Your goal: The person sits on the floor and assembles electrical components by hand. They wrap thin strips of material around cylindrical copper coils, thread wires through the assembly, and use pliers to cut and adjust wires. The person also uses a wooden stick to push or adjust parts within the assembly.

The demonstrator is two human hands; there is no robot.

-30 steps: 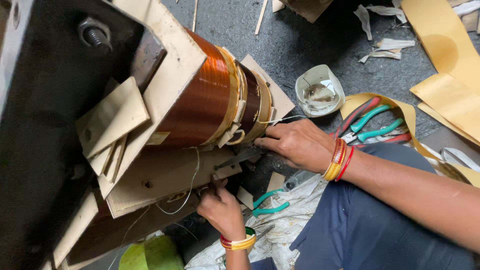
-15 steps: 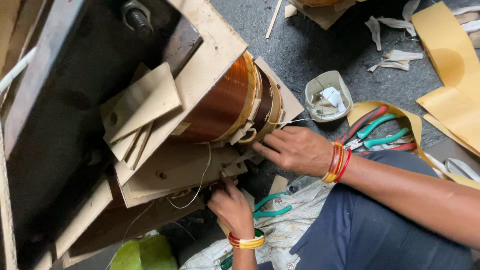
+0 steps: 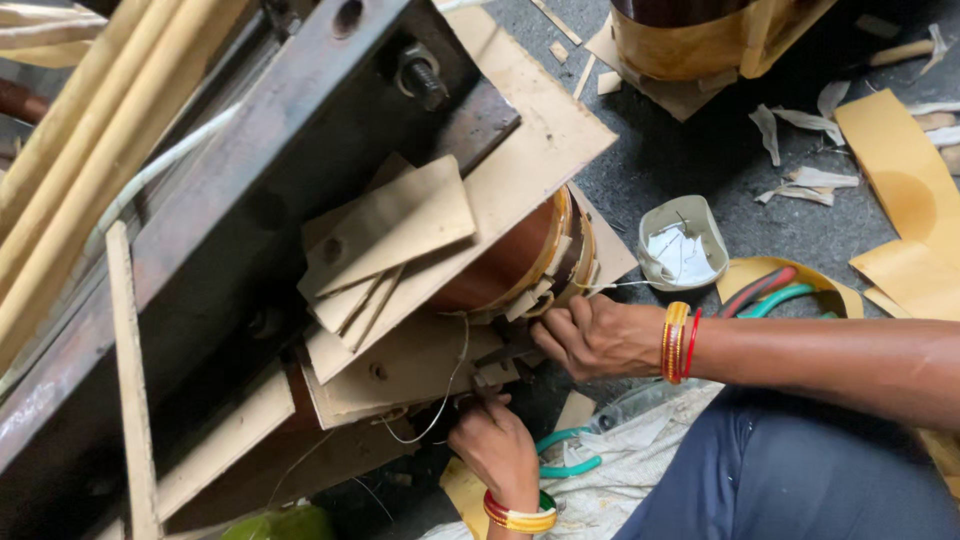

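Note:
A copper-coloured coil [image 3: 505,265] sits between brown pressboard flanges [image 3: 520,130] on a dark steel frame [image 3: 250,200]. My right hand [image 3: 600,335], with red and yellow bangles on the wrist, reaches in from the right. Its fingers are curled against the paper tabs [image 3: 535,300] at the coil's near end, pinching there. My left hand [image 3: 495,445] comes up from below, fingertips closed at the lower board's edge [image 3: 420,365], where a thin wire [image 3: 450,400] loops down. A pale lead [image 3: 620,284] runs right from the coil.
A small white bowl [image 3: 685,245] with scraps stands on the grey floor to the right. Beside it lie red- and green-handled pliers [image 3: 770,292] and yellow paper sheets [image 3: 900,170]. Teal-handled scissors [image 3: 565,465] lie on white cloth by my knee. A second wrapped coil [image 3: 700,35] stands at the back.
The view has swung down and left, so the boards hide more of the coil. Both hands stay at the coil's near end; the left hand has crept up to the board's edge.

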